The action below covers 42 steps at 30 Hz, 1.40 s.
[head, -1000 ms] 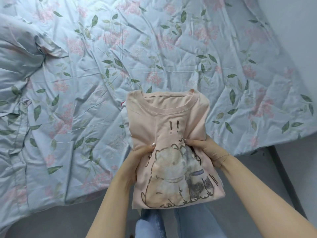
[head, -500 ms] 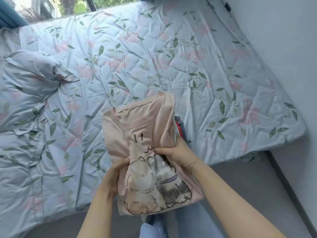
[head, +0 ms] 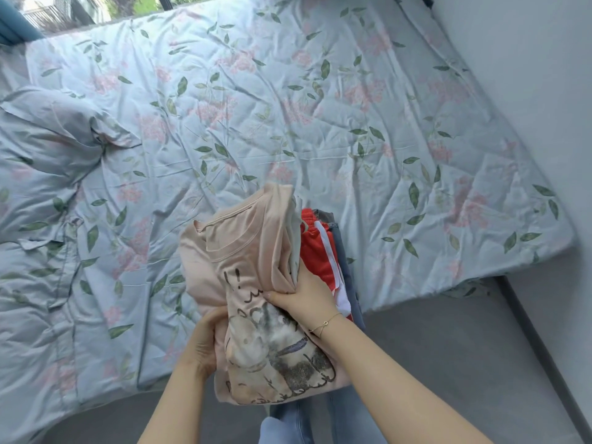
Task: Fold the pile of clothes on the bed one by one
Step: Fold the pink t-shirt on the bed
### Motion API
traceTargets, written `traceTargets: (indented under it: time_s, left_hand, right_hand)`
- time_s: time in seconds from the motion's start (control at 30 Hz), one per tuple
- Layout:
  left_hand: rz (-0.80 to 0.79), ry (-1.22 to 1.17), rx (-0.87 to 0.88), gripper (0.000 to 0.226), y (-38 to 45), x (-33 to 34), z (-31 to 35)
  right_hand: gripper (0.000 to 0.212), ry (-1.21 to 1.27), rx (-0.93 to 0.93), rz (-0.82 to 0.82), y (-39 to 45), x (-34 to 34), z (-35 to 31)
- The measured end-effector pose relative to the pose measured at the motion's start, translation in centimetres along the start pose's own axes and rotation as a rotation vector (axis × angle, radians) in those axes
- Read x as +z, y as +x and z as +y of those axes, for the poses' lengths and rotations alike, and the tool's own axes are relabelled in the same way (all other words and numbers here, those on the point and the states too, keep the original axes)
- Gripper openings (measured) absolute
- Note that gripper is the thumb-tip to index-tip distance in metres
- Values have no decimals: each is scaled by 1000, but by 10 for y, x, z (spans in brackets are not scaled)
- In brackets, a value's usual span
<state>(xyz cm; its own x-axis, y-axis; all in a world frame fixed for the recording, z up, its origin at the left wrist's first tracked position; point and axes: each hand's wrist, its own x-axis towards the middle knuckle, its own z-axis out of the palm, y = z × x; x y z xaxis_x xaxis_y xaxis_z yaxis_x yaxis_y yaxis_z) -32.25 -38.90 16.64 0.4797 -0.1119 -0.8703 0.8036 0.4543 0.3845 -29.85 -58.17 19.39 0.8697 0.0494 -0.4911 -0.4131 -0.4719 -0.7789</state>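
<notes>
Both hands are clamping a folded stack of clothes (head: 282,283) from opposite sides, holding it tilted over the near edge of the bed (head: 352,139). On one flank the left hand (head: 200,344) is cupping the pile, fingers curling round its underside; on the other, the right hand (head: 307,296) is pinching across the top, thumb lying on the printed front. A peach T-shirt (head: 243,267) with a cartoon cat is wrapping the outside, and beyond the right-hand grip a red garment with white stripes (head: 317,251) and a grey-blue one (head: 344,257) are showing edge-on.

Soft and light, the bundle is likely sagging wherever it is not being squeezed, and the inner layers are probably ready to slide out sideways, so taking hold across the full thickness near the middle, as now, looks soundest.

Away from the grip, the floral bedspread (head: 224,123) is lying wrinkled, with a pillow (head: 48,145) well off beyond the left hand and a wall (head: 528,91) beyond the right. Below the grip, jeans-clad legs (head: 320,418) are standing on grey floor (head: 448,347). Nothing is blocking the bed surface just ahead of the stack.
</notes>
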Motion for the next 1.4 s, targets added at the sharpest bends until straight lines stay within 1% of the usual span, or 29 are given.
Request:
traceTargets:
  time_s: [0.07, 0.1, 0.23, 0.27, 0.33, 0.37, 0.4, 0.5, 0.57, 0.63, 0.67, 0.73, 0.8, 0.87, 0.93, 1.0, 1.03, 1.1, 1.13, 1.17, 1.23, 1.3, 1.33, 1.37, 1.4]
  left_hand:
    - [1, 22, -5, 20, 10, 3, 0]
    - [4, 31, 0, 21, 17, 3, 0]
    - [48, 49, -11, 45, 54, -1, -6]
    - [69, 50, -14, 44, 62, -3, -9]
    - [98, 37, -31, 27, 77, -5, -15]
    - [110, 22, -50, 22, 82, -6, -18]
    - [112, 9, -72, 22, 87, -8, -20]
    - [117, -13, -83, 20, 96, -11, -21]
    - [99, -2, -76, 20, 100, -10, -21]
    - [82, 14, -76, 20, 100, -7, -21]
    - [77, 25, -72, 20, 101, -8, -21]
    - [69, 47, -67, 16, 101, -8, -19]
    - [59, 64, -53, 18, 102, -8, -16]
    - [52, 96, -70, 23, 107, -11, -15]
    - [52, 99, -83, 26, 112, -15, -14]
    - [31, 82, -100, 46, 118, -21, -14]
    - [17, 64, -113, 57, 119, -25, -15]
    - [-6, 25, -109, 65, 120, -31, -17]
    - [-22, 19, -109, 63, 121, -34, -18]
    - [-25, 18, -118, 54, 119, -34, -17]
    - [6, -8, -118, 20, 117, -35, -18]
    - [23, -33, -110, 23, 119, -38, -18]
    - [27, -37, -111, 21, 119, -38, -19]
    - [12, -28, -113, 25, 116, -36, -18]
    - [-9, -30, -105, 42, 117, -37, -18]
  right_hand:
    - [76, 67, 32, -13, 7, -1, 13]
    - [75, 104, 45, -26, 12, -3, 20]
    - [64, 179, 111, -100, 38, -5, 50]
    - [65, 191, 125, -105, 45, -2, 57]
    - [69, 217, 154, -64, 58, 8, 71]
    - [68, 199, 151, -27, 62, 13, 76]
    - [70, 150, 146, 3, 65, 15, 79]
    - [86, 10, 157, 91, 72, 16, 84]
    - [97, 78, 204, 141, 74, 19, 87]
    - [115, 140, 283, 198, 75, 22, 88]
    - [126, 110, 323, 216, 77, 22, 90]
    - [142, 30, 375, 207, 81, 18, 95]
    - [147, 125, 405, 130, 86, 10, 101]
    - [143, 160, 415, 69, 89, 6, 104]
    - [129, 104, 344, 93, 90, 9, 103]
    - [110, 42, 250, 95, 87, 16, 97]
    - [104, -9, 206, 78, 84, 20, 93]
    - [100, -160, 110, 71, 77, 29, 84]
    - [97, -231, 59, 99, 73, 33, 80]
    - [91, -269, 13, 146, 70, 37, 76]
    - [72, -254, -56, 223, 67, 46, 72]
    - [61, -204, -62, 249, 65, 50, 68]
    - [62, -201, -58, 272, 65, 49, 68]
    - [65, -220, -56, 288, 68, 47, 68]
    - [69, -233, -37, 273, 72, 44, 69]
